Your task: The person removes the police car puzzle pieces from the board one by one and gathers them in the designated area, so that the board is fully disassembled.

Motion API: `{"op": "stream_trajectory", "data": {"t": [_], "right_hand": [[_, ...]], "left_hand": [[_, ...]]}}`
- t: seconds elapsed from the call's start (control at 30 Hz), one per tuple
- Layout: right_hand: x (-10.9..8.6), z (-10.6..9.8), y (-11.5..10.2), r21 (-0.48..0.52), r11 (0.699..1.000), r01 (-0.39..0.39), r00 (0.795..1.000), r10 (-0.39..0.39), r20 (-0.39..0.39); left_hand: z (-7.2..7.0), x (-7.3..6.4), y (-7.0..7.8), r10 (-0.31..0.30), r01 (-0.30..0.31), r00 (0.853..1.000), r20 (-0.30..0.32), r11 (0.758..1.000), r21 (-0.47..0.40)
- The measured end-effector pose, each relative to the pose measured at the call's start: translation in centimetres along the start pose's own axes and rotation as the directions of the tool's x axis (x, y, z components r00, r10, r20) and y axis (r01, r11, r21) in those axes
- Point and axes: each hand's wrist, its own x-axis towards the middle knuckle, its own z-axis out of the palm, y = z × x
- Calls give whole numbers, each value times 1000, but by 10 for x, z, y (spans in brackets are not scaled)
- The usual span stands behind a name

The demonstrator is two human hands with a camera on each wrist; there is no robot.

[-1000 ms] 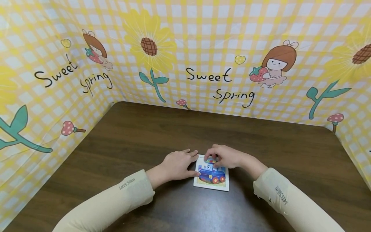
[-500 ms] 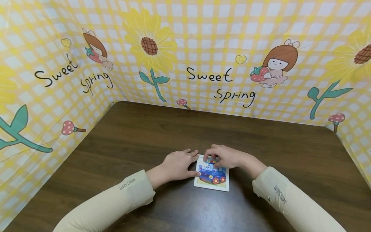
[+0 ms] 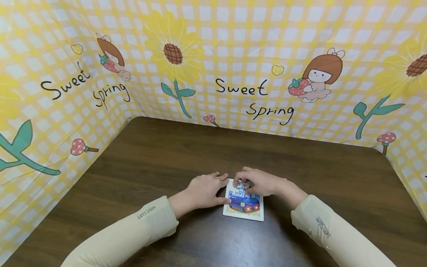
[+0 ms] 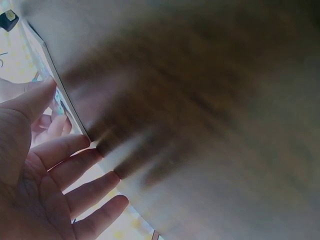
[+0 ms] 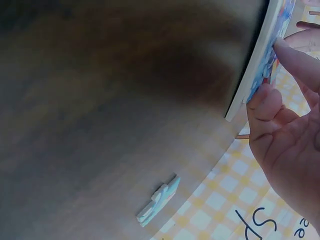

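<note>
A square jigsaw puzzle (image 3: 243,216) with a white frame and a blue cartoon car picture lies flat on the brown table. My left hand (image 3: 205,190) steadies its left side, fingers spread and mostly straight, with the thumb at the border; in the left wrist view, the fingertips (image 4: 107,175) reach along the board's edge. Over the upper part of the picture, my right hand (image 3: 260,181) has curled fingers and pinches a colourful puzzle piece (image 3: 244,184), partly covered by the fingers. In the right wrist view, thumb and fingers of my right hand (image 5: 290,110) meet at the picture surface.
A loose puzzle piece (image 5: 160,200) lies on the table beyond the board, mostly hidden behind my right wrist in the head view. Yellow checked cloth (image 3: 240,44) walls in the table's back and sides.
The right fingers and the piece they pinch shift and tilt slightly at the top of the picture. My left hand and the board stay nearly where they were.
</note>
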Motion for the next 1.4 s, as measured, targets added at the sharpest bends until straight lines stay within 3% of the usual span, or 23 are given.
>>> {"op": "stream_trajectory", "data": {"t": [0.33, 0.6, 1.4], "right_hand": [[-3, 1, 6, 42, 999, 26, 999, -25, -39], [-5, -1, 13, 135, 991, 21, 995, -8, -99], [-8, -5, 17, 236, 970, 65, 991, -34, -132]], "left_hand": [[-1, 0, 1, 10, -10, 1000, 2, 1000, 10], [-2, 0, 1, -1, 1, 1000, 9, 1000, -1], [-1, 0, 1, -7, 7, 1000, 6, 1000, 4]]}}
